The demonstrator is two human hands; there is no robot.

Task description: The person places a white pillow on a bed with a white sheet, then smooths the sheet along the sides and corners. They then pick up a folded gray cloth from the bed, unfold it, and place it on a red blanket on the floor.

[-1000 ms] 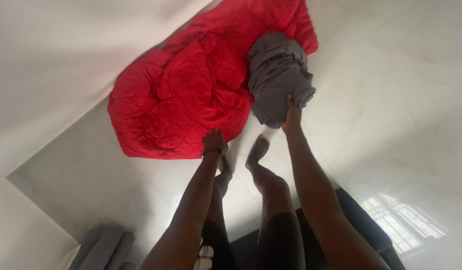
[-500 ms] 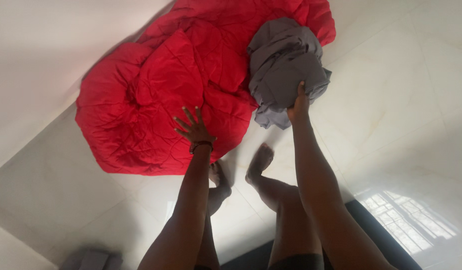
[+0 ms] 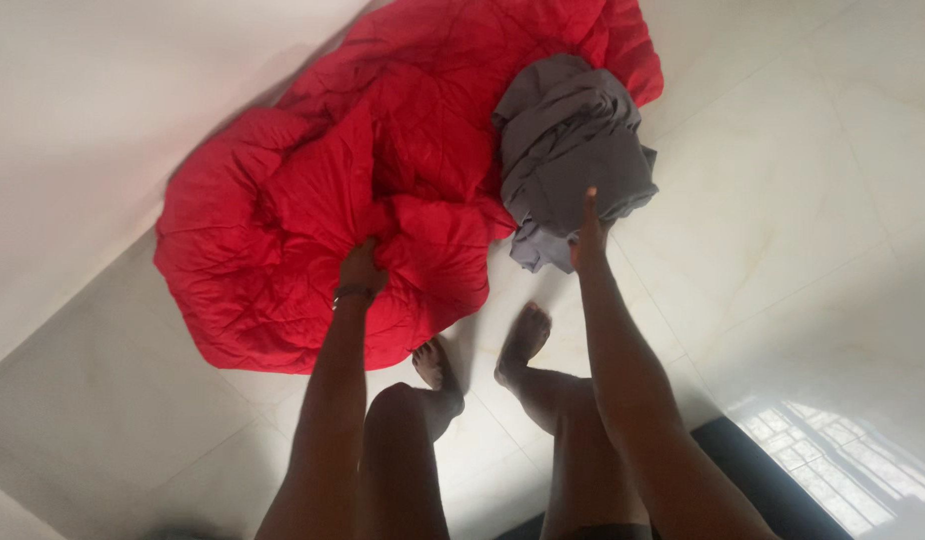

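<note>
Gripping: your left hand (image 3: 363,268) is closed on a bunched fold of the red quilted comforter (image 3: 313,230), fingers sunk into the fabric near its lower middle.
Holding: your right hand (image 3: 589,232) is clamped on the lower edge of the grey sheet bundle (image 3: 568,150), fingers hidden in the cloth, one finger showing up along it.
Comforter place: it lies crumpled on the white tiled floor (image 3: 783,180), its upper-left edge pressed along the foot of the white wall (image 3: 103,100).
Comforter axis: its long side runs diagonally, from lower left near your left hand up to upper right, following the wall line.
Sheet place: the grey bundle lies partly on the comforter's right end, its lower part hanging off onto the bare floor just beside the comforter.
Sheet axis: roughly upright in the view, top on the comforter, bottom at your right hand.
Surface: glossy pale tiles with thin grout lines; a barred window's reflection (image 3: 833,470) shines on the floor well to the right of the comforter and below it.
Room: a plain white wall fills the space left of the comforter and meets the floor on a slant.
Count: one red comforter, one grey bundle, two hands, two bare feet.
Feet: your left foot (image 3: 433,365) and right foot (image 3: 523,340) stand on the tiles just below the comforter's lower edge, between your arms.
Wrist: a dark band (image 3: 353,294) circles your left wrist, right against the comforter.
</note>
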